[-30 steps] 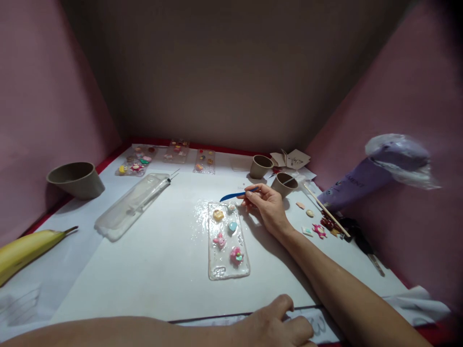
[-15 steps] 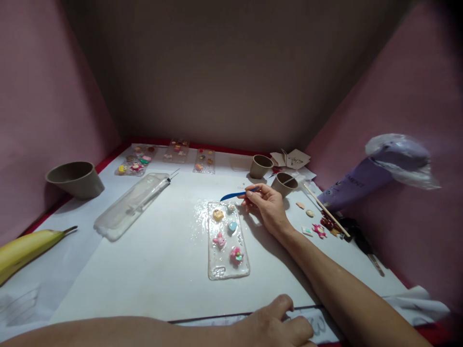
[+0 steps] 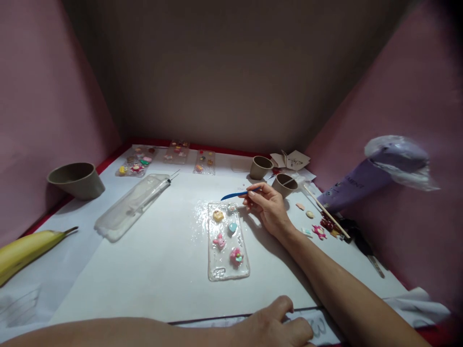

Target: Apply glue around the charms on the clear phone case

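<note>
My right hand pinches a blue plastic knife, its blade pointing left just beyond the far edge of a clear phone case. The case lies flat, coated with something glossy and wet-looking. On it sit small charms: a yellow one, a light blue one, a pink animal and a pink flower-like one, with a pale one near the top right. My left hand rests at the table's near edge, fingers loosely bent and apart, holding nothing; its lower part is cut off.
Left are a banana, an oval pot and a clear case bearing a syringe. Decorated cases line the back. Two cups, loose charms, a wooden stick and a purple package stand right.
Almost nothing differs. The view has shifted very slightly; my right hand still holds the knife at the case's far edge, and my left hand stays in place.
</note>
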The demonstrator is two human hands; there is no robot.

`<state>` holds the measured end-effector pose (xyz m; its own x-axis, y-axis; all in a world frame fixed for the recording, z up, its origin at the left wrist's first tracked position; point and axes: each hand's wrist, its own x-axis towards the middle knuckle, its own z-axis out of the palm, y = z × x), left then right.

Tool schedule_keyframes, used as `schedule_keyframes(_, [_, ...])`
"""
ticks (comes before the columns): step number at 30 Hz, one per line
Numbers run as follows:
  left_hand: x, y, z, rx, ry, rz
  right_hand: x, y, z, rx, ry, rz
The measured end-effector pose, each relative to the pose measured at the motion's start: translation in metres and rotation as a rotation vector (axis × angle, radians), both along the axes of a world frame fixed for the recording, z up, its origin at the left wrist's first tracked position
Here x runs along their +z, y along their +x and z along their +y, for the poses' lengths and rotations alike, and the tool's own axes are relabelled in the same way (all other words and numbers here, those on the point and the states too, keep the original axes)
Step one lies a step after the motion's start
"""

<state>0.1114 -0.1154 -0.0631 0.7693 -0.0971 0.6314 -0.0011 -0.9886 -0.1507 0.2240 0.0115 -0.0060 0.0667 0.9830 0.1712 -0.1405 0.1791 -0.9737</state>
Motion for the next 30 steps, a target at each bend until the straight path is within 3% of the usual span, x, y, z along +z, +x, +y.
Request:
schedule_keyframes(8, [-0.0002, 0.0004, -0.0005, -0.001, -0.039, -0.142, -0.001, -0.0007, 0.0014, 0.011, 0.006, 0.063])
schedule_keyframes(23, [0.0007, 0.0012, -0.0001, -0.009, -0.051, -0.175, -0.0044, 0.0006, 0.0031, 0.05, 0.054, 0.098])
schedule_keyframes(30, [0.0024, 0.0002, -0.0002, 0.0, -0.054, -0.153, -0.0072, 0.0024, 0.0053, 0.006, 0.066, 0.045])
